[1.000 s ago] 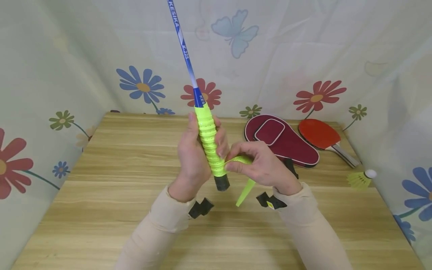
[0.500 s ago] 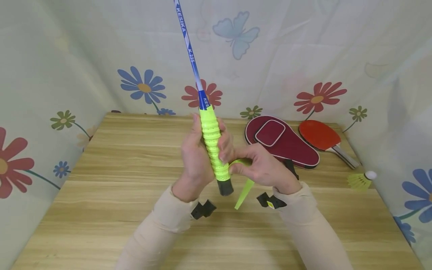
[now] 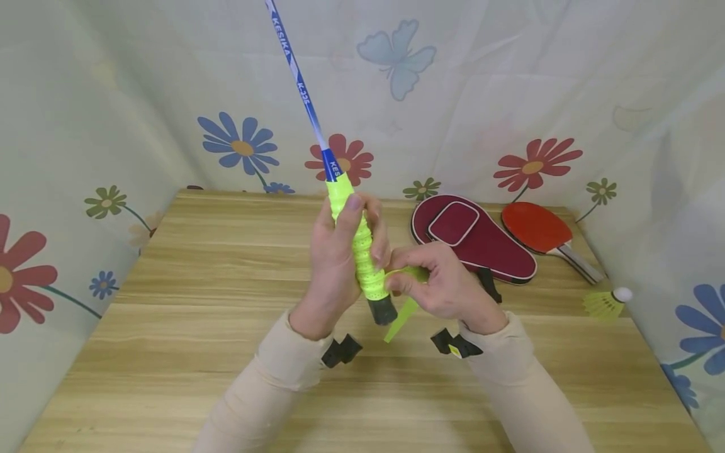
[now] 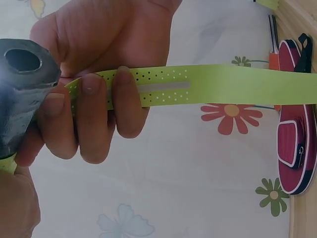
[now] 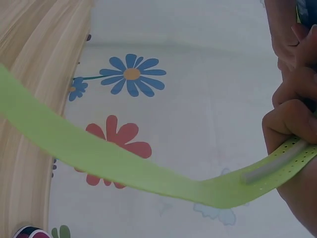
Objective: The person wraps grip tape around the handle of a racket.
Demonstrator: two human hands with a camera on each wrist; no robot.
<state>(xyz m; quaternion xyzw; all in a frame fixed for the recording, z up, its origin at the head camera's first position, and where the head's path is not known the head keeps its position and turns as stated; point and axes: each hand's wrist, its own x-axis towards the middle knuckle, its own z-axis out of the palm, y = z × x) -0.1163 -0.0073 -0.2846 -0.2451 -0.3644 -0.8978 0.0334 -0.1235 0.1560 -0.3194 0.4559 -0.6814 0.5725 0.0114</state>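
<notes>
My left hand (image 3: 334, 267) grips the handle of a blue badminton racket (image 3: 303, 94), thumb laid across the front. Neon-yellow overgrip tape (image 3: 365, 248) winds round that handle in ridged turns, leaving the black butt end (image 3: 382, 311) bare. Close by the lower handle, my right hand (image 3: 444, 283) pinches the loose length of tape. Its free tail (image 3: 401, 321) hangs below the hand. In the left wrist view, right-hand fingers curl over the perforated strip (image 4: 168, 87), which has a pale raised line along its middle. The racket's head is out of view.
On the wooden table (image 3: 226, 251), a maroon paddle case (image 3: 493, 245) lies at the back right. Beside it are a red table tennis paddle (image 3: 535, 226) and a yellow shuttlecock (image 3: 606, 302). Floral curtains (image 3: 487, 94) stand behind and at both sides.
The racket shifted right, then back left, its shaft now leaning further left. My left thumb has come over the front of the handle. The tape's tail has swung left.
</notes>
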